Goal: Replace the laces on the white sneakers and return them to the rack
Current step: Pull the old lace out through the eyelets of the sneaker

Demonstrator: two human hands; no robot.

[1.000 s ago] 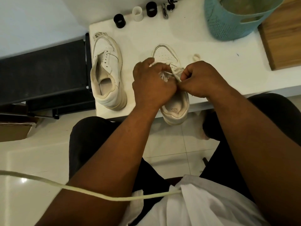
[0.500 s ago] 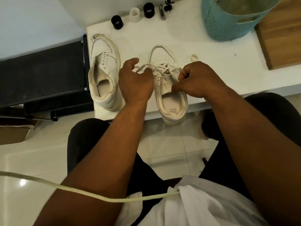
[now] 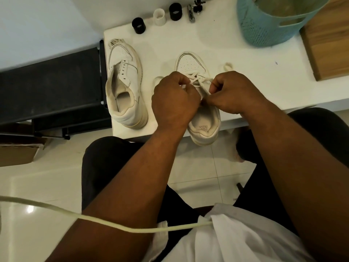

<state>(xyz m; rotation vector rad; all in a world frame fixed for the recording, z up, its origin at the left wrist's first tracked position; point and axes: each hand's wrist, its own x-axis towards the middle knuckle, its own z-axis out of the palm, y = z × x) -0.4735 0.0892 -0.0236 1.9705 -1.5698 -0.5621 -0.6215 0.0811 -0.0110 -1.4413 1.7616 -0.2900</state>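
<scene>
- The laced sneaker (image 3: 198,103) is seen standing on the white table (image 3: 245,76), toe pointing away from the person and heel projecting just over the near edge; the lace (image 3: 196,80) is crossed over its upper eyelets
- The left hand (image 3: 174,100) is found with fingers curled, gripping one run of the lace over the tongue; the right hand (image 3: 231,92) is likewise curled, a lace end being pinched between thumb and fingertips; the two hands are almost touching above the shoe mouth
- The step in hand is judged to be tightening or tying at the top of this shoe; which of the two cannot be told, the crossing being hidden by the knuckles
- For good execution, equal tension is advised on both ends; the tongue should be kept centred and the lace flat, not twisted; the heel should be steadied lest the shoe be drawn off the table edge
- The second sneaker (image 3: 125,89) is noted to the left, near the table's left edge, its eyelets bare; it is judged yet to be laced
- A turquoise basket (image 3: 268,25) and three small cylinders (image 3: 160,17) are recorded at the far side; no rack is identified with certainty
</scene>
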